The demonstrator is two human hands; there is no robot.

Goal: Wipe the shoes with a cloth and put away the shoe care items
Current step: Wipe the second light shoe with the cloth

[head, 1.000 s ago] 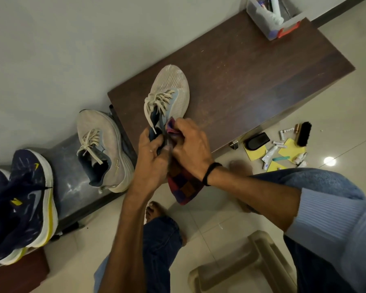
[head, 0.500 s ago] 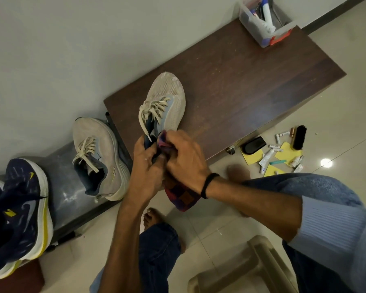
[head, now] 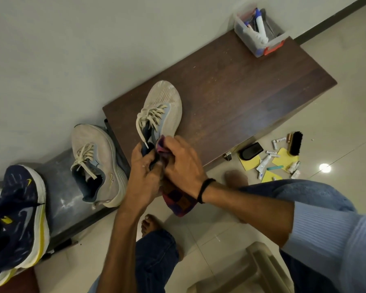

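A beige mesh sneaker (head: 164, 108) lies on the dark wooden cabinet top (head: 241, 85), toe pointing away from me. My left hand (head: 143, 172) grips its heel collar. My right hand (head: 182, 163) holds a checked red and purple cloth (head: 178, 199) pressed against the shoe's heel, and the cloth's loose end hangs below my wrist. The matching beige sneaker (head: 95, 163) stands on a lower grey shelf (head: 59, 199) to the left. Shoe care items lie on the floor at the right: a black brush (head: 295, 143), a black applicator (head: 251, 150), small tubes (head: 264, 163) and yellow pads (head: 284, 159).
A clear plastic box (head: 260, 34) with bottles stands at the cabinet's far right corner. Navy and yellow sneakers (head: 19, 218) fill the left edge. A beige plastic stool (head: 247, 273) sits near my knees, and my bare feet are on the tiled floor.
The view has shifted, so everything sits lower in the frame. My hands stay at the shoe's heel, and the right hand has rubbed the cloth slightly along it.
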